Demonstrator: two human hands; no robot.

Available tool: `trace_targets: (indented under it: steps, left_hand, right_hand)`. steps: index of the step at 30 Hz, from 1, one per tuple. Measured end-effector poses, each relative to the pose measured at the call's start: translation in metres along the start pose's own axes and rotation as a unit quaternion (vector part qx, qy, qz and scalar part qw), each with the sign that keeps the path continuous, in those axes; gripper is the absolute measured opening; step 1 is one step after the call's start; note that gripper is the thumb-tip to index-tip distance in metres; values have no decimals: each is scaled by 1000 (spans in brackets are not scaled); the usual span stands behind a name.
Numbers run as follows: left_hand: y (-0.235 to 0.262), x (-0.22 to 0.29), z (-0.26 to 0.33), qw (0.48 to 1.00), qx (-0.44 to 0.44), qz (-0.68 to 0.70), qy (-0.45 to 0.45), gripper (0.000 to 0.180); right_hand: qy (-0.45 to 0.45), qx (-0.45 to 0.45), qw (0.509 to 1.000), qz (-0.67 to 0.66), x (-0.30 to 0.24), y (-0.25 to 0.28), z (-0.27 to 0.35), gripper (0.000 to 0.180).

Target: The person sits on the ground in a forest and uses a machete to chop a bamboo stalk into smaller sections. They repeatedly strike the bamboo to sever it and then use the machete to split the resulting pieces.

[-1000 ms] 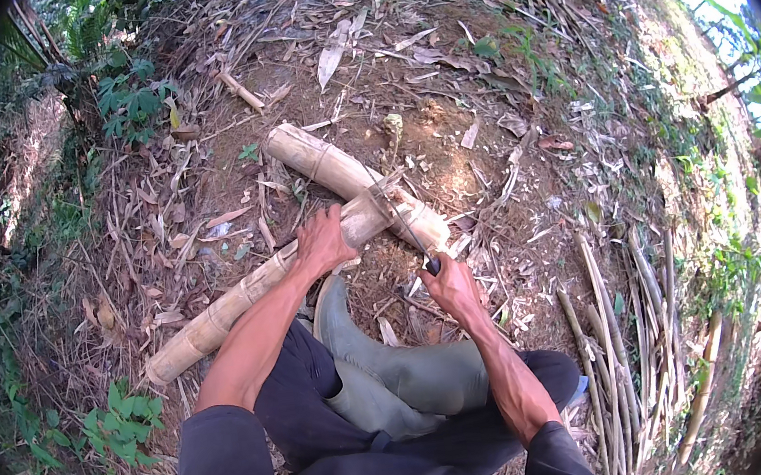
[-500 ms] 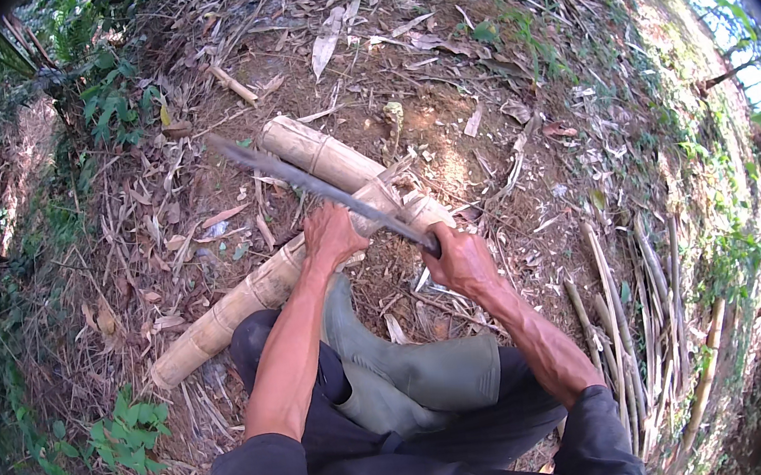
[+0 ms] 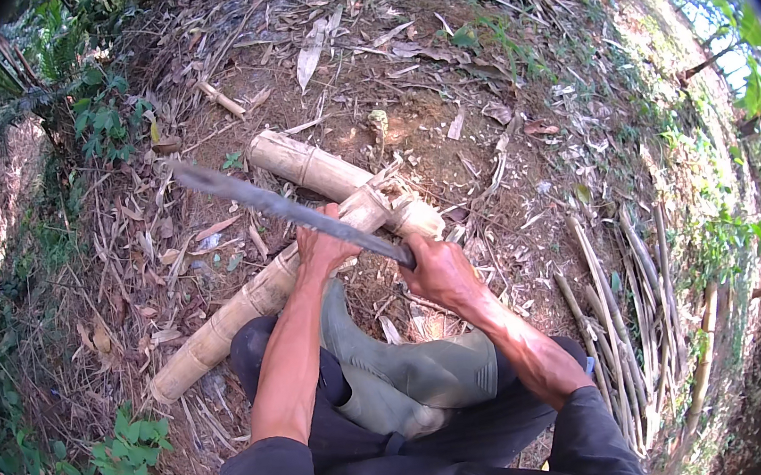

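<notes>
Bare dirt beyond the crossed bamboo poles (image 3: 325,173) lies open — the raised blade (image 3: 282,207) bars the left approach.

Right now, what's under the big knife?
Under the raised long blade lie two crossed bamboo poles on leaf-strewn dirt. The left hand presses the lower pole, hiding that spot. The right hand covers the knife's handle.

Both bare forearms come up from the lower edge and converge toward the middle. The left hand (image 3: 325,249) is pressed palm-down with fingers curled over what lies under it, the arm nearly straight. The right hand (image 3: 440,271) is closed in a fist with knuckles up, its wrist bent slightly inward and its elbow out to the right.
</notes>
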State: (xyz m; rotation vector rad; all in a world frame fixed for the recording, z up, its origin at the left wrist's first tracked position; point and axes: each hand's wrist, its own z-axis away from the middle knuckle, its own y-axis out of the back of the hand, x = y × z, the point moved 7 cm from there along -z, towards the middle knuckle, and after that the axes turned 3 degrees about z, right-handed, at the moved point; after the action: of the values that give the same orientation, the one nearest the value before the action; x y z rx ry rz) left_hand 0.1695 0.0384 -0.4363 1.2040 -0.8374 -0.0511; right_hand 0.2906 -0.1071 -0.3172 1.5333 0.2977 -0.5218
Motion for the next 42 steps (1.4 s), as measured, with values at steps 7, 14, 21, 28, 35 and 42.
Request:
trace_targets:
  steps: [7, 14, 21, 28, 35, 42]
  left_hand:
    - [2, 34, -2, 1000, -11, -16, 5, 65]
    - [-3, 18, 6, 999, -26, -10, 37, 70]
    - [1, 30, -3, 999, -44, 10, 20, 70]
    - [-10, 10, 7, 997, 51, -36, -36, 72]
    - [-15, 26, 13, 995, 66, -76, -8, 68]
    - [-8, 30, 16, 997, 51, -38, -33, 74]
  right_hand:
    - [-89, 0, 993, 79, 118, -23, 6, 20]
    - [-10, -23, 1000, 9, -1, 0, 5, 21]
    - [-72, 4, 995, 70, 111, -18, 9, 27]
    - [-140, -99, 985, 13, 60, 1, 23, 21]
    - [223, 115, 964, -87, -31, 32, 7, 43]
    - [-143, -90, 979, 111, 162, -25, 42, 32]
